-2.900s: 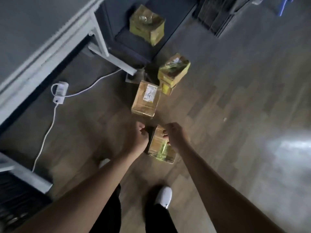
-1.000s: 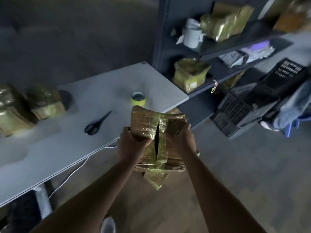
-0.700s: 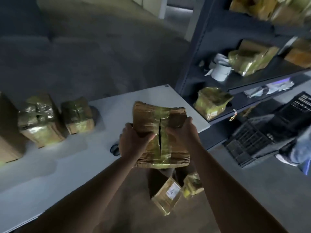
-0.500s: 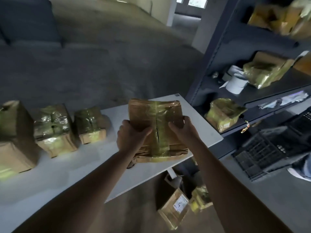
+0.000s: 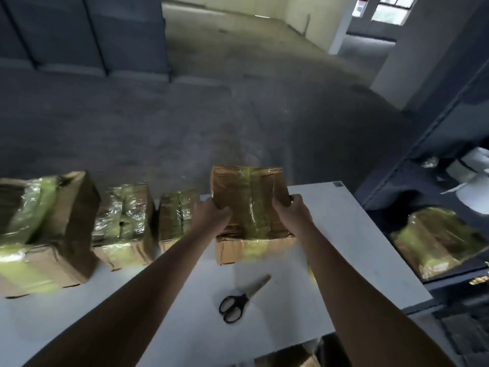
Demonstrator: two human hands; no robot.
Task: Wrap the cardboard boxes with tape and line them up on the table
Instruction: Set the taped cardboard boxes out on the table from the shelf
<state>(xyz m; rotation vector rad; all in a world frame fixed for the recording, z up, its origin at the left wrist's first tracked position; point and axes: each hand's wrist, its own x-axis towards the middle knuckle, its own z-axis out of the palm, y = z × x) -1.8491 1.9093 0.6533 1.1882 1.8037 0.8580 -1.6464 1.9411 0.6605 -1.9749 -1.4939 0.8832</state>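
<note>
We grip the box (image 5: 248, 192) by its two sides, left hand (image 5: 211, 218) and right hand (image 5: 289, 213) curled tight on it, at twelve o'clock on the table (image 5: 344, 234), just three o'clock of the wrapped row (image 5: 124, 221), seemingly to extend that line.

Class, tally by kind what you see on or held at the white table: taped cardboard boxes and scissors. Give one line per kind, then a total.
Taped cardboard boxes: 4 (large box, middle box, small box, held box between left hand and right hand)
Scissors: 1
Total: 5
</note>
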